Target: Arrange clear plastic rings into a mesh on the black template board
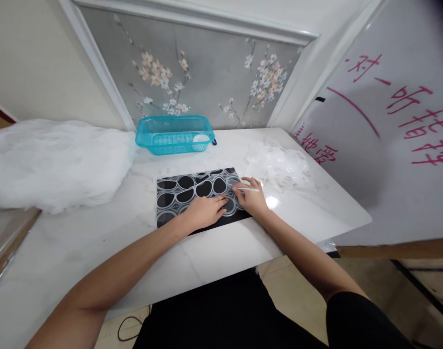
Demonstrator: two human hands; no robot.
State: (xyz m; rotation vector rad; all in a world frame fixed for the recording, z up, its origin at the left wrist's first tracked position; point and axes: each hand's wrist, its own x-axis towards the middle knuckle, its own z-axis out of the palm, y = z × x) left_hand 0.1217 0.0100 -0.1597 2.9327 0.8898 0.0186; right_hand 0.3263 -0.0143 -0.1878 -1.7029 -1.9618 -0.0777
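Observation:
A black rectangular sheet (166, 199) with rows of pale-outlined ovals lies on the white table, and its surface looks glossy. My left hand (204, 213) rests flat on its front part, fingers stretched toward the right. At the sheet's right edge, my right hand (254, 198) pinches a thin white stick-like tool (248, 189) that points left over the ovals. Whether its tip touches the sheet I cannot tell. Parts of the pattern are hidden under both hands.
A blue plastic basket (174, 140) with a white round item (201, 140) stands at the back. White fluffy net-like material is heaped at the left (57, 165), and thin clear-looking pieces (283, 165) lie at the right. A whiteboard (381, 160) with red writing stands beyond the table's right side.

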